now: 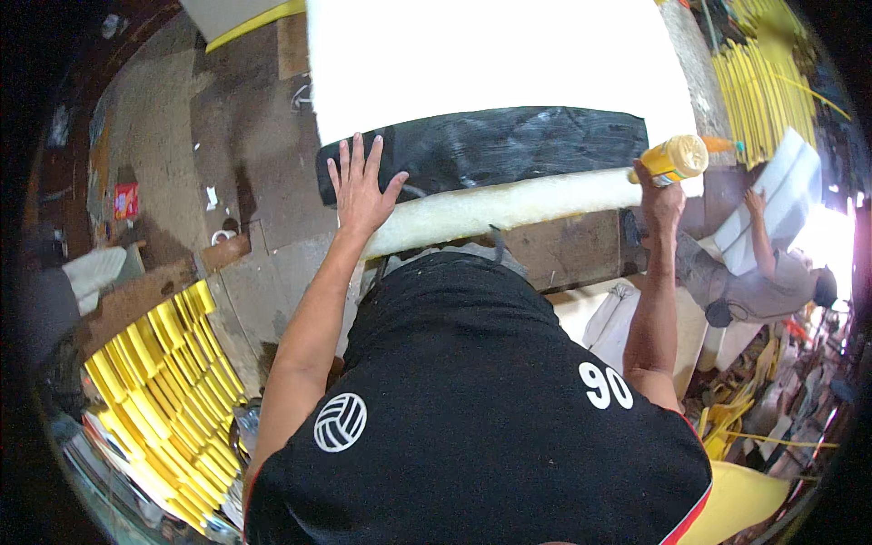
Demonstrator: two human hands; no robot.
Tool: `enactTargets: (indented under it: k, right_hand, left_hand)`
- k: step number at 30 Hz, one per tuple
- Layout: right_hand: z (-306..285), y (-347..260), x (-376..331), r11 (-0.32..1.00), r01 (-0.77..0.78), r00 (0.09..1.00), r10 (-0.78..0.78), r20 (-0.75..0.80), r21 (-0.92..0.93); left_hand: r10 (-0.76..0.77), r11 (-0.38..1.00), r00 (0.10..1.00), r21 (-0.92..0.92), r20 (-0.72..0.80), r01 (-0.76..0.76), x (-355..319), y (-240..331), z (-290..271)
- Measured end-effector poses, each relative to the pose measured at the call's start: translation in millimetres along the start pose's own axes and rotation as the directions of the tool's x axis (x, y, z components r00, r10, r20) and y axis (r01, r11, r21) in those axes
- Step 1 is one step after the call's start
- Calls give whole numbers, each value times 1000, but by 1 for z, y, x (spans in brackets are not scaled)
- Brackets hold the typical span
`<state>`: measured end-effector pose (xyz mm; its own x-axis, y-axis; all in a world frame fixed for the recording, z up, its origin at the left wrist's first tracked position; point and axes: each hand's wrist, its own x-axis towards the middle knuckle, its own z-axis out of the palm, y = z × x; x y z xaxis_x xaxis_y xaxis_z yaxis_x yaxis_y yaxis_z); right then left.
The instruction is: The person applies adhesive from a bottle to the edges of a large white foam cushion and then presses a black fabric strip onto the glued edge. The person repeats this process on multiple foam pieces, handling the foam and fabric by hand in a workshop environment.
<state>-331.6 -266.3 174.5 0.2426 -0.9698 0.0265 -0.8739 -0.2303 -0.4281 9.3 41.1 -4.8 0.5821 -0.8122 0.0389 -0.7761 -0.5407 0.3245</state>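
A black strip (509, 150) of sheet material with whitish smears lies across the near side of a large white padded slab (490, 59). My left hand (363, 186) is flat on the strip's left end, fingers spread. In my right hand (663, 204) is a bottle (679, 159) with yellowish contents, tilted with its base up and its neck toward the strip's right end. Whether anything flows from the bottle cannot be seen. Along the near edge, below the strip, shows the slab's pale fluffy border (509, 207).
Behind the bottle is an orange pointed thing (720, 144) with a teal tip. Stacked yellow strips (163, 391) stand at left, more yellow pieces (763, 100) at far right. Another person (763, 282) at right handles a pale grey sheet (772, 195). A red packet (126, 201) lies far left.
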Motion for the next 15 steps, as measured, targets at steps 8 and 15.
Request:
enactTargets:
  k: [8, 15]
  right_hand:
    - [190, -183, -104, 781, 486, 607, -625, 491, 392]
    - [134, -126, -45, 843, 536, 758, -504, 413, 46]
  left_hand:
    - [-196, 981, 976, 30, 94, 194, -8, -25, -7]
    - [-295, 944, 951, -124, 87, 304, -12, -31, 1]
